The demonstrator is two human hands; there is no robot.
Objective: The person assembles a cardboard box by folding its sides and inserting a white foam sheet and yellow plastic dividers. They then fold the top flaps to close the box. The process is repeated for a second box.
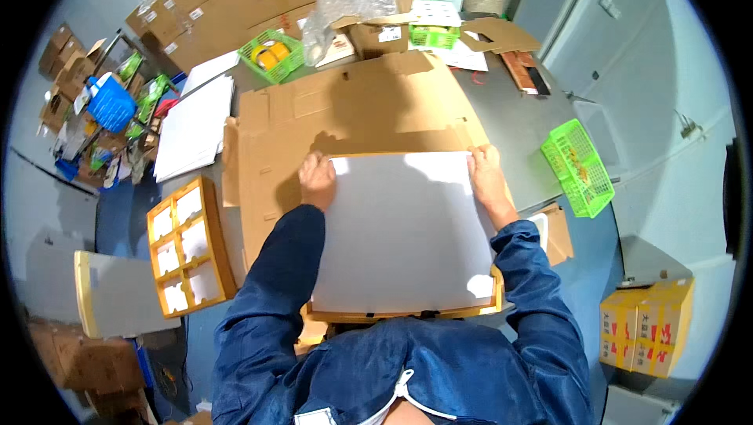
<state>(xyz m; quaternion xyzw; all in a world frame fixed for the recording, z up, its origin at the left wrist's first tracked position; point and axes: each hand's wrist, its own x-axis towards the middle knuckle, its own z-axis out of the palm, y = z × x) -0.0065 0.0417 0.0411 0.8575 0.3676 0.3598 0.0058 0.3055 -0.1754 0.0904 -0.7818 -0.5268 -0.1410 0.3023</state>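
A flat white panel (404, 237) with a yellow wooden frame (408, 317) along its edges lies in front of me, its near side close to my body. My left hand (318, 182) is closed around its far left corner. At the far right corner my right hand (489, 183) grips the edge, fingers bent over it. Part of the panel's underside is hidden. Beneath its far part spreads a large flattened cardboard sheet (286, 119) on the grey table.
Left of the cardboard stand a wooden divided frame (205, 225) with white-backed compartments and a stack of white sheets (194, 128). Green baskets (578, 166) (271, 55) sit at the right and the back. Bubble wrap (353, 1) lies over a box at the back. Taped cartons (647, 327) stand at right.
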